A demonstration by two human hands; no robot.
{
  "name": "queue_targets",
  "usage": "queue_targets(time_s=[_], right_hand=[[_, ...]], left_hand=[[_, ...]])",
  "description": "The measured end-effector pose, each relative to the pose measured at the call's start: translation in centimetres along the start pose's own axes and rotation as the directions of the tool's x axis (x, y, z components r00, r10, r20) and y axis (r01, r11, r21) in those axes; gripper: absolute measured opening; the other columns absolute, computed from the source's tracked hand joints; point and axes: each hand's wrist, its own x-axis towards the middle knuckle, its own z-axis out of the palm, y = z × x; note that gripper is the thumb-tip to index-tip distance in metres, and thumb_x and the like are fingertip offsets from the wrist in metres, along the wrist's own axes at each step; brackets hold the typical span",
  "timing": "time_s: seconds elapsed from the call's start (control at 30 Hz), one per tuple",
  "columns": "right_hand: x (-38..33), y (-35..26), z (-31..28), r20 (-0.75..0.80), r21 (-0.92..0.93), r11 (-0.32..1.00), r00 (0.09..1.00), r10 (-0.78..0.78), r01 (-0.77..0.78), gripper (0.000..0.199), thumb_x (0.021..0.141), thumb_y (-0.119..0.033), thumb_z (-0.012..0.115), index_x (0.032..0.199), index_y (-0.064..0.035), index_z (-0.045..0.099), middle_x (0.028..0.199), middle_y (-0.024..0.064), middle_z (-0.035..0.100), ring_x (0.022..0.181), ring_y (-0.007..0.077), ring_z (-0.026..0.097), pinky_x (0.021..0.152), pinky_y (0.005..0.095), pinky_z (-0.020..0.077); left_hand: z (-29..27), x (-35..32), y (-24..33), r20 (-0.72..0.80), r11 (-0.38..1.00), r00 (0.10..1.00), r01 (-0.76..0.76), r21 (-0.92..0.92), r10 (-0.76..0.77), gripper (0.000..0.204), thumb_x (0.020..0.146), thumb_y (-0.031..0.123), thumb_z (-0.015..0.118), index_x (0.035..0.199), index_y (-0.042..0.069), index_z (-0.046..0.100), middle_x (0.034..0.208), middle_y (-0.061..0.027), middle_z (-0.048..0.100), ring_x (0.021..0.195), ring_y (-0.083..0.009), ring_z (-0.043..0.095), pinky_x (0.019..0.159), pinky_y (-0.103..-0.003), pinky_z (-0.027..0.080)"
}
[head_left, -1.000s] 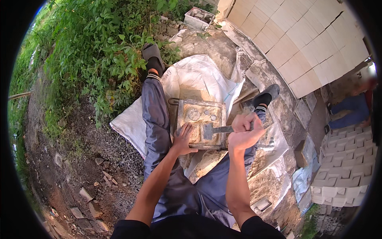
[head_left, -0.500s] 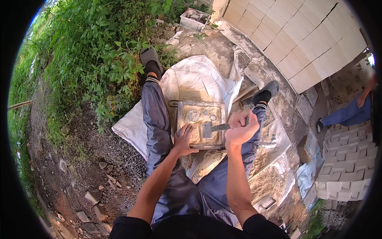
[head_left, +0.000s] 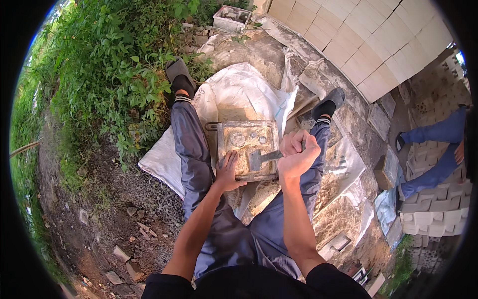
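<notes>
Between my legs lies a square frame (head_left: 219, 144) packed with tan sand, a looped handle at its far left corner. Several round grey pieces (head_left: 238, 139) of different sizes sit in the sand's far half. My left hand (head_left: 227, 173) rests on the frame's near left corner, its fingers stretched over the edge onto the sand. My right hand (head_left: 298, 155) is closed round the handle of a hammer (head_left: 255, 160). The blocky hammer head is over the near right part of the sand; whether it touches cannot be told.
A white woven sack (head_left: 234, 82) is spread under the frame. Green plants (head_left: 114, 74) grow at left, and a white crate (head_left: 232, 20) stands far off. Stacked pale blocks (head_left: 358, 40) form a wall at right. A person in blue trousers (head_left: 433, 124) is beside more blocks (head_left: 433, 209).
The view has shifted slightly. My left hand stays on the frame and my right hand still holds the hammer over the sand. At right, more of the other person's legs shows.
</notes>
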Motion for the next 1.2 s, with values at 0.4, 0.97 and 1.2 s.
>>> queue_targets(time_s=[0.4, 0.97, 1.2], right_hand=[[1.4, 1.3, -4.8, 0.049, 0.184, 0.983, 0.999, 0.013, -0.021, 0.048, 0.089, -0.042, 0.038, 0.054, -0.0111, 0.022, 0.048, -0.0037, 0.019, 0.041, 0.0081, 0.016, 0.040, 0.0259, 0.0121], [2.2, 3.5, -6.5, 0.097, -0.298, 0.951, 0.994, -0.054, 0.081, 0.046, 0.089, -0.024, 0.054, 0.053, -0.0006, 0.038, 0.046, -0.0015, 0.031, 0.043, 0.0079, 0.028, 0.042, 0.0276, 0.0231], [3.3, 3.3, -7.0, 0.078, -0.184, 0.982, 0.996, 0.046, -0.031, 0.040, 0.089, -0.020, 0.053, 0.055, -0.0013, 0.043, 0.048, -0.0048, 0.034, 0.045, 0.0050, 0.028, 0.042, 0.0252, 0.0218]], left_hand=[[0.7, 0.3, 0.5, -0.219, 0.998, 0.974, -0.047, 0.036, 0.054, 0.070, 0.081, 0.036, 0.053, 0.139, 0.009, 0.023, 0.145, -0.0068, 0.023, 0.136, -0.0224, 0.013, 0.105, -0.058, 0.001], [0.5, 3.5, 5.2, -0.160, 0.877, 0.914, -0.291, 0.383, 0.373, 0.054, 0.088, 0.029, 0.044, 0.136, 0.006, 0.032, 0.141, -0.0087, 0.031, 0.131, -0.0227, 0.028, 0.108, -0.050, 0.011], [2.1, 0.1, 2.2, -0.321, 0.987, 0.939, -0.080, 0.142, 0.122, 0.059, 0.088, 0.028, 0.045, 0.137, 0.001, 0.025, 0.141, -0.0168, 0.028, 0.132, -0.0309, 0.024, 0.107, -0.050, 0.014]])
